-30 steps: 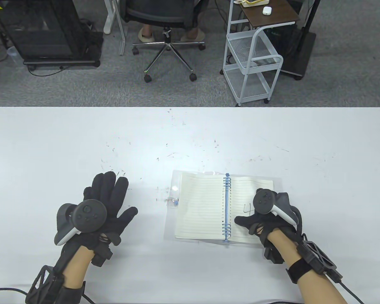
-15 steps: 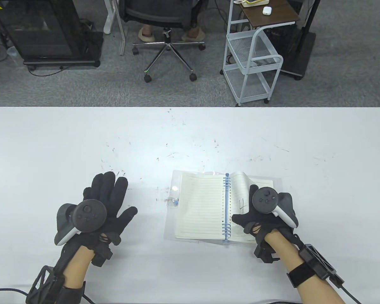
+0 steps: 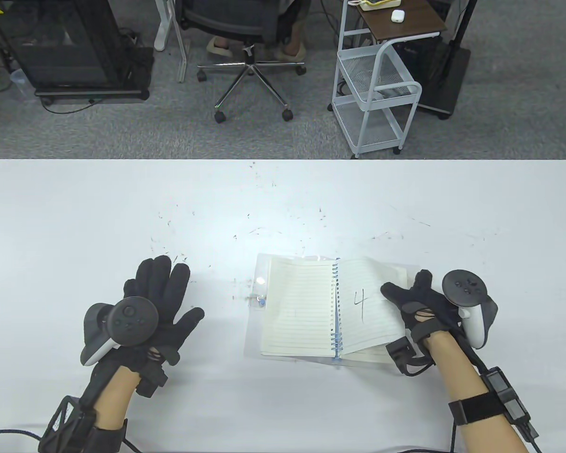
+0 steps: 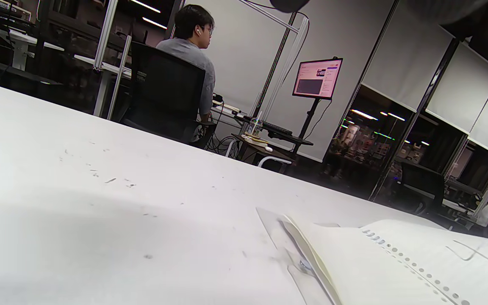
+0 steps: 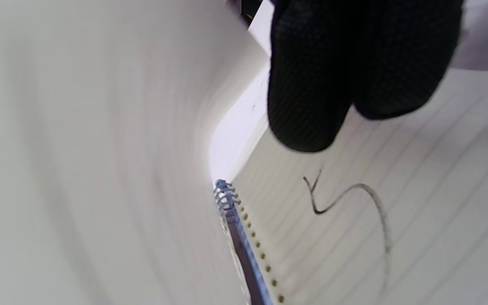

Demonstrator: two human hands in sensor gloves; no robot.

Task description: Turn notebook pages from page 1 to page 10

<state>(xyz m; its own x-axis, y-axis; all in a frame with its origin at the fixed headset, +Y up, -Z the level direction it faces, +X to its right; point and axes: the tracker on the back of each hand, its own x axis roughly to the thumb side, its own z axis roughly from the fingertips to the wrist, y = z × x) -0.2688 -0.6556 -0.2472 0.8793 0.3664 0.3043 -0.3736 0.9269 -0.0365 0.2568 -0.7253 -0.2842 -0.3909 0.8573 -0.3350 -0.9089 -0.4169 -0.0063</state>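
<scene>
A spiral notebook lies open on the white table, its blue spiral running up the middle. Its right-hand page, marked "4", is lifted off the stack and curves upward. My right hand pinches that page at its right edge, thumb on top. In the right wrist view my fingertips hang over the page marked "5", with the lifted page's underside at left. My left hand rests flat and open on the table, left of the notebook. The notebook's near corner shows in the left wrist view.
The notebook's clear plastic cover sticks out at the left with a small clasp. Beyond the table's far edge stand an office chair and a white wire cart. The table has small dark scuff marks.
My right hand has moved from over the right page out to its right edge. The page marked "4" has come up off the stack. My left hand has not moved.
</scene>
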